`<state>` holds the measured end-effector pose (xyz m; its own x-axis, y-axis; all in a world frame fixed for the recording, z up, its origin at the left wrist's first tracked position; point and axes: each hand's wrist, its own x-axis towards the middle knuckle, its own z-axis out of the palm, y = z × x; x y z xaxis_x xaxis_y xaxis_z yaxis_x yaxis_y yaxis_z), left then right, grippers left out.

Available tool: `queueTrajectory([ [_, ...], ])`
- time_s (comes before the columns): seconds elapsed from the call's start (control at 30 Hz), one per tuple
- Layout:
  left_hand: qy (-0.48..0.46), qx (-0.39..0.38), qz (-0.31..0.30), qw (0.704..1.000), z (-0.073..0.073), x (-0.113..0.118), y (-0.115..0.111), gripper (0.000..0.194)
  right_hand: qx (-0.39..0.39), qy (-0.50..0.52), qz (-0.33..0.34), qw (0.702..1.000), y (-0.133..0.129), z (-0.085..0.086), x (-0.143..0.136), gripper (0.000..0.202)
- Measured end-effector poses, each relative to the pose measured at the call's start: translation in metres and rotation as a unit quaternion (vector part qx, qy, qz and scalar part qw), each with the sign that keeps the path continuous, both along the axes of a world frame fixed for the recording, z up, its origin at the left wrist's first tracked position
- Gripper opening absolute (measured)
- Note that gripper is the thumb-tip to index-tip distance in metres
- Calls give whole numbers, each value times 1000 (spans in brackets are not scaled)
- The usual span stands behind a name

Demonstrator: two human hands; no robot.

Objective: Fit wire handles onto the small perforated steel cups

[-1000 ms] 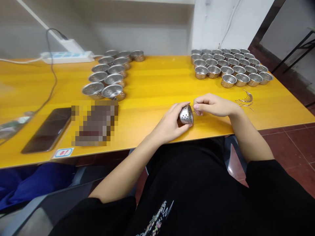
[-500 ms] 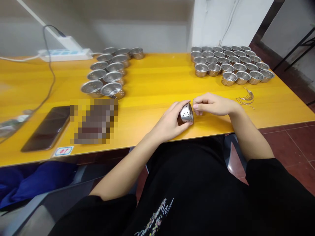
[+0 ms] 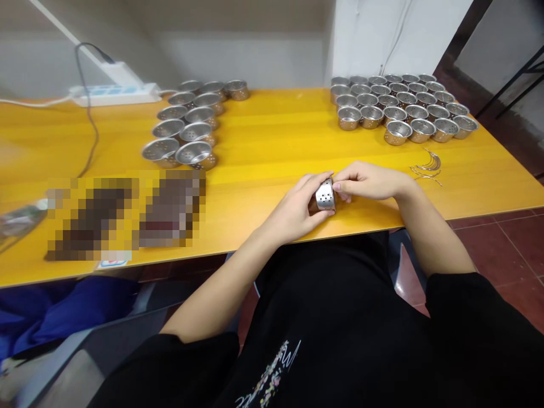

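Note:
My left hand [image 3: 297, 209] is wrapped round a small perforated metal cup [image 3: 325, 195] near the front edge of the table. The cup lies tilted on its side, its mouth facing right. At that mouth my right hand [image 3: 361, 180] is closed in a pinch, and what its fingertips hold is hidden. Several thin curved metal wires [image 3: 431, 164] lie on the table to the right of my right hand.
Rows of perforated metal cups [image 3: 397, 131] stand at the back right of the yellow table [image 3: 272, 141]. More cups [image 3: 195, 153] stand at the left, near a white power strip [image 3: 114, 94]. Two pixelated dark objects [image 3: 170, 212] lie at the front left.
The cup has turned slightly in my left hand, and my right fingertips are closer to its rim. The thin piece visible between them earlier is now hidden. The view has shifted slightly.

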<state>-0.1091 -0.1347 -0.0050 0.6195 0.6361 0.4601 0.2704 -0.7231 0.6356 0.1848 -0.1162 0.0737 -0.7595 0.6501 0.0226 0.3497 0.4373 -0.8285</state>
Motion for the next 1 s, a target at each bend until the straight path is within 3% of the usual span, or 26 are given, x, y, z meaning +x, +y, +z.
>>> queueTrajectory([
  [0.3,-7,3,6,1000,-4,1,3,83,22,-29,15,999,2,-2,0,36],
  [0.47,8,-15,5,1000,4,1,0,84,26,-18,41,999,3,-1,2,42],
  [0.63,-12,-74,25,997,13,16,-16,104,11,-17,49,999,0,0,3,44],
  [0.77,-34,-75,63,995,12,29,-22,78,-10,-6,59,998,1,-2,3,44],
  [1.0,-65,-57,45,995,12,26,-15,50,-24,15,54,998,6,-9,3,56],
])
